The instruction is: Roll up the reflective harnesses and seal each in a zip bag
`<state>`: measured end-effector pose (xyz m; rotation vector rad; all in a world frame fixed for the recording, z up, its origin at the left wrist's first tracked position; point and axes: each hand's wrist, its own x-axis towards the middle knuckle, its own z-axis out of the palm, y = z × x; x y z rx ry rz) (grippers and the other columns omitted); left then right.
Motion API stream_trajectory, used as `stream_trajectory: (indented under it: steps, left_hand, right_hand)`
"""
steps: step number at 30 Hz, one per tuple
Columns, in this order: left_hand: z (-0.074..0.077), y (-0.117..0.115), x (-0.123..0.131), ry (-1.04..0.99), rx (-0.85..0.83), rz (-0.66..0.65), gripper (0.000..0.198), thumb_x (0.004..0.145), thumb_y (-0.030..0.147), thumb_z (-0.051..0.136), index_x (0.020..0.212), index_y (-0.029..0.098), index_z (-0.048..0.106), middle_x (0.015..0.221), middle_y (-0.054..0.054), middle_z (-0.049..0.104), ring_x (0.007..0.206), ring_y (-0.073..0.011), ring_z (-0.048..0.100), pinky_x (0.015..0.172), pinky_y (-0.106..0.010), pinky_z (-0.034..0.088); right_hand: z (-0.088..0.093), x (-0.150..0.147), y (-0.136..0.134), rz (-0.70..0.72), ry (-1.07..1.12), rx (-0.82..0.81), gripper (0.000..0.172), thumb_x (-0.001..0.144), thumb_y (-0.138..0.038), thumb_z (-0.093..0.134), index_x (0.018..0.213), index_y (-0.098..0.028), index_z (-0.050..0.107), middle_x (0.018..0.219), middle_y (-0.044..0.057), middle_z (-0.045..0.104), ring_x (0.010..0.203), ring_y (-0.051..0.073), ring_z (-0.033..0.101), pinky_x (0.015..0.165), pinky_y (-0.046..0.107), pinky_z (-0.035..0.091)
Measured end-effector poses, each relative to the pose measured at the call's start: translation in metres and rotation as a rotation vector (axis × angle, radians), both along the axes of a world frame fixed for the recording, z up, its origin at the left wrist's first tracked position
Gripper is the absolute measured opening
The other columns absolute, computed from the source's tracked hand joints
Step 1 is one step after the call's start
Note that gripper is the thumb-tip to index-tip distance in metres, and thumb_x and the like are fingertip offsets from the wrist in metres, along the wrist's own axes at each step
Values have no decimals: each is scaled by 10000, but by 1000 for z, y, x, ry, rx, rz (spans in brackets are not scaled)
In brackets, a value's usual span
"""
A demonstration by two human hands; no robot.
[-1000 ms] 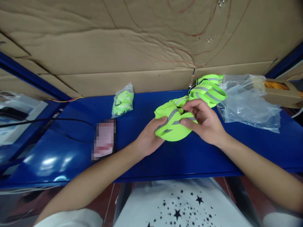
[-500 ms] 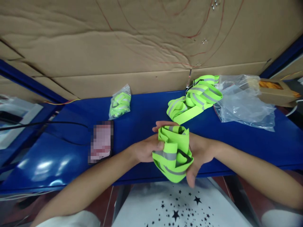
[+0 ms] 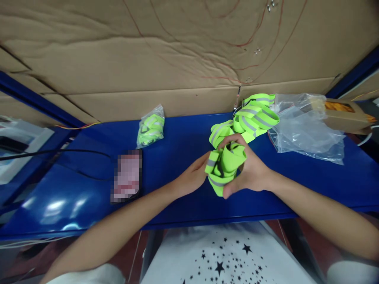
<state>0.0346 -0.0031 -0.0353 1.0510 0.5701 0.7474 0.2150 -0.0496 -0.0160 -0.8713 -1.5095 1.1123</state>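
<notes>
A bundled neon-yellow reflective strap (image 3: pixel 227 165) with grey stripes and black parts is held above the front of the table. My right hand (image 3: pixel 251 171) curls around its right side, thumb in front and fingers over the top. On its left side my left hand (image 3: pixel 192 179) presses against the bundle, its fingertips partly hidden behind the strap. Just beyond the hands lies a loose heap of similar reflective straps (image 3: pixel 251 116). A small clear bag (image 3: pixel 151 128) at the back left contains another neon strap bundle.
Clear plastic bags (image 3: pixel 308 130) lie right of the heap, next to a cardboard box (image 3: pixel 346 114). A phone-like device (image 3: pixel 127 175) with a blurred screen and a black cable (image 3: pixel 74 151) sit at left. Cardboard (image 3: pixel 148 67) walls the back of the blue table (image 3: pixel 183 134).
Both hands have lifted the strap bundle away from my body, slightly right. It is squeezed more compactly, and my right hand has turned from an open palm to a grip around it.
</notes>
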Motion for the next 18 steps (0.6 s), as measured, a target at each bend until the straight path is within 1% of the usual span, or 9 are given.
stream_trajectory:
  steps: [1, 2, 4, 6, 7, 9, 12, 15, 18]
  left_hand:
    - [-1, 0, 0, 19, 81, 65, 361, 806, 388, 834, 1101, 202, 740, 1146, -79, 743, 1138, -285, 678, 1001, -369, 537]
    - [-1, 0, 0, 30, 141, 77, 391, 878, 447, 753, 1197, 225, 702, 1249, -75, 708, 1209, -278, 644, 1052, -383, 511]
    - [-4, -1, 0, -11, 164, -2, 488, 989, 562, 544, 1390, 286, 577, 1448, -73, 592, 1335, -283, 566, 1115, -439, 476]
    - [-7, -2, -1, -47, 141, -111, 562, 1018, 611, 425, 1514, 349, 431, 1577, -65, 470, 1437, -295, 476, 1156, -486, 442]
    - [-8, -2, -1, -29, 158, -139, 587, 1015, 616, 427, 1544, 363, 382, 1609, -60, 431, 1478, -296, 426, 1185, -494, 412]
    - [-9, 0, -1, 41, 247, -117, 628, 1002, 598, 483, 1564, 353, 347, 1629, -62, 405, 1528, -296, 343, 1242, -489, 338]
    - [-8, 8, 0, 122, 423, -59, 639, 984, 532, 572, 1544, 290, 384, 1598, -89, 446, 1511, -302, 365, 1268, -479, 290]
    - [-6, 14, -1, 154, 544, -34, 616, 980, 458, 611, 1516, 239, 400, 1538, -119, 508, 1435, -294, 471, 1233, -480, 351]
    - [-4, 13, -2, 162, 585, 21, 593, 956, 421, 658, 1465, 212, 439, 1485, -131, 554, 1387, -288, 523, 1199, -458, 403]
  right_hand:
    - [-1, -1, 2, -58, -3, 1, 898, 473, -374, 1010, 1136, -278, 413, 1085, 5, 596, 942, 194, 635, 821, 318, 544]
    - [-2, -1, 3, -107, 1, -3, 876, 495, -376, 1002, 1130, -281, 406, 1114, 12, 595, 976, 201, 637, 846, 328, 545]
    - [-5, -3, 7, -174, 19, -26, 830, 545, -368, 981, 1129, -287, 397, 1165, 24, 600, 1038, 213, 637, 892, 345, 548]
    - [-9, -3, 9, -210, 23, -45, 774, 606, -354, 952, 1147, -289, 402, 1184, 27, 614, 1077, 221, 636, 930, 363, 548]
    - [-11, -4, 11, -227, 10, -51, 744, 635, -351, 936, 1155, -289, 409, 1173, 25, 624, 1077, 223, 637, 940, 372, 549]
    - [-15, -3, 13, -252, -21, -73, 667, 698, -356, 899, 1165, -283, 429, 1126, 20, 637, 1049, 224, 643, 936, 385, 555]
    - [-21, -3, 13, -217, 11, -124, 576, 790, -388, 827, 1199, -282, 435, 1121, 27, 641, 1047, 229, 649, 951, 404, 563]
    - [-24, -5, 10, -140, 36, -84, 527, 890, -410, 725, 1286, -297, 396, 1311, 59, 594, 1200, 230, 611, 1073, 420, 523]
    - [-23, -6, 5, -115, -33, -2, 578, 963, -377, 638, 1445, -315, 325, 1537, 67, 434, 1411, 228, 469, 1201, 432, 414]
